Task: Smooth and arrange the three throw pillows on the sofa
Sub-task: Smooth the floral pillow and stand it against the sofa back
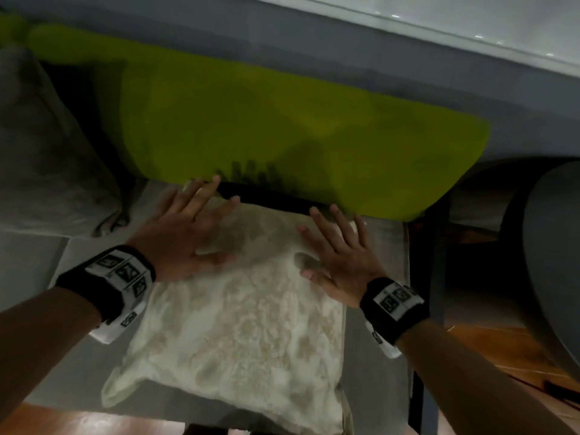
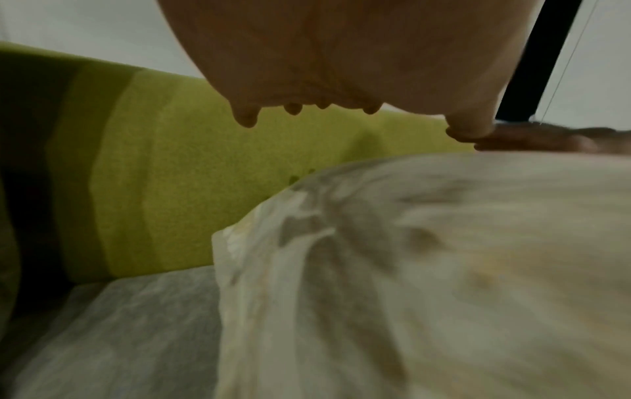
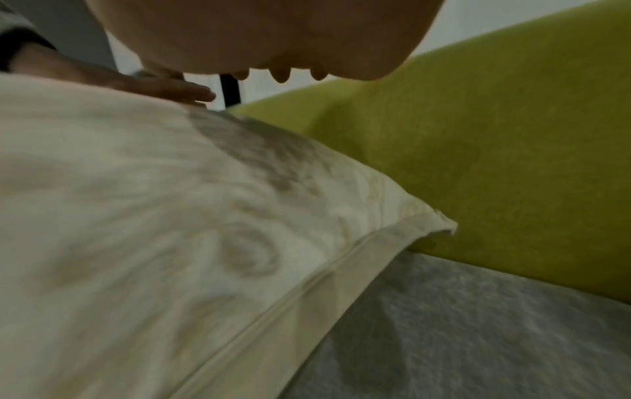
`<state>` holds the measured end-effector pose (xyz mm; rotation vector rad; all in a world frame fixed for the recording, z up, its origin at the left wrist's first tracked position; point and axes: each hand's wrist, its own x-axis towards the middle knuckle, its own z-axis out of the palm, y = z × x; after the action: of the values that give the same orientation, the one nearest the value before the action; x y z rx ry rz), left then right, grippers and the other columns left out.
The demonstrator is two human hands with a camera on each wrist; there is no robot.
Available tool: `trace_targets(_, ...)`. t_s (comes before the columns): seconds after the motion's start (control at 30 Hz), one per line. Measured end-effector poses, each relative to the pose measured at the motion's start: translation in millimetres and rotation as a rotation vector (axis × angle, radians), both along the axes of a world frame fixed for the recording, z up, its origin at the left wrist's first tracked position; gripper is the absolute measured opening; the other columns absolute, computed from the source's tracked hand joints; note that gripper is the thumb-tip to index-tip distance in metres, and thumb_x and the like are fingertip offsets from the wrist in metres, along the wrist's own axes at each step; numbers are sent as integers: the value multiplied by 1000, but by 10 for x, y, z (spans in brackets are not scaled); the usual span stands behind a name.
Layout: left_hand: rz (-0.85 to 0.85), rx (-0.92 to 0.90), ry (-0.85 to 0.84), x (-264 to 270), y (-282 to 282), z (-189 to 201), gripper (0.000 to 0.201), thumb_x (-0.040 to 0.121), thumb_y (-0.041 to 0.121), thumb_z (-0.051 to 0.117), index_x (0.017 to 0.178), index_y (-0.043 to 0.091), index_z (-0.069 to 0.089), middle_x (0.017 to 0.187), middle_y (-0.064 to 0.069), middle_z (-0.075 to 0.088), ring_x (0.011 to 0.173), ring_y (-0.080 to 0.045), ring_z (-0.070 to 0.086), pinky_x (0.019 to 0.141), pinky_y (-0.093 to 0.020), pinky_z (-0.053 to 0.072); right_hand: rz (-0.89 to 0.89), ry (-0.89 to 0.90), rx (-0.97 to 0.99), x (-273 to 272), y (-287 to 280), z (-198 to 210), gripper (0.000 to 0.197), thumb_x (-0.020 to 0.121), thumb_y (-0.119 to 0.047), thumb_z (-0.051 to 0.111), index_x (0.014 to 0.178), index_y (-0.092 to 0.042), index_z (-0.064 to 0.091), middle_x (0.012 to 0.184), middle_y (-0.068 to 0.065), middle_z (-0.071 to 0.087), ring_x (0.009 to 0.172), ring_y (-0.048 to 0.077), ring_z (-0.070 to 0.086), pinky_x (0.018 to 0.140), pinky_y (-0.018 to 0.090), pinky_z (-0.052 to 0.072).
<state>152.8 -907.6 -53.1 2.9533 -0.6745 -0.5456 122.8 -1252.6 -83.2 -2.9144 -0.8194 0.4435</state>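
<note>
- Squarely on the grey seat [image 1: 78,334] of the sofa a cream patterned pillow [image 1: 238,324] is laid flat, with one corner reaching the front edge of the seat and its far edge just short of the backrest.
- Both hands are spread flat on the far half of this pillow, palms down.
- The left hand [image 1: 188,233] is seen with straight, fanned fingers; the palm is pressed on the pillow's far left part, while the fingertips [image 1: 215,178] reach past the pillow's edge to the foot of the green back cushion [image 1: 282,120]. Nothing is gripped by it.
- The right hand [image 1: 339,255] is likewise laid open near the pillow's far right corner, fingers straight and apart, thumb turned inward. Nothing is held by it either.
- From the left wrist view, the left palm [image 2: 341,54] is seen from below, above the pillow [image 2: 444,270], and the other hand's fingers [image 2: 532,137] lie on the pillow's crest.
- From the right wrist view, the pillow's piped seam [image 3: 307,291] and pointed corner [image 3: 444,226] are seen lying just beside the green cushion [image 3: 495,148], over the grey seat cover [image 3: 478,337].
- A second pillow [image 1: 47,158], greyish in the dim light, is leaned up at the seat's far left, against the backrest.
- Beyond the seat's right edge, wooden floor [image 1: 489,346] and a rounded grey shape [image 1: 555,262] can be seen; what that shape is cannot be told.
</note>
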Motion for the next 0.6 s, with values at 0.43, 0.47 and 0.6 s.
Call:
trace_targets(0.43,42,-96,407,58,118,-1002,80,83,87,19,145,60,-22,167,6,-16,154,-23,-7,122,-55,2,-294,394,223,-64,66,-968,82,83,-90,9,151,-55,-22,169,-10,-18,158,23,-8,126,50,2)
trace_targets(0.47,65,-72,421,114,102,-1053,79,82,87,19,143,61,-24,167,6,-16,154,-25,-5,121,-57,4,-305,393,219,-14,71,-1022,82,83,-91,8,150,-56,-22,169,-8,-17,158,23,-8,126,50,1)
trace_targets(0.6,59,29,358,217,46,-1260,85,73,95,5,143,59,-27,168,3,-12,154,-31,-3,117,-64,8,-342,354,171,45,67,-1214,85,84,-90,12,153,-52,-20,169,-3,-20,157,21,-14,125,53,-5)
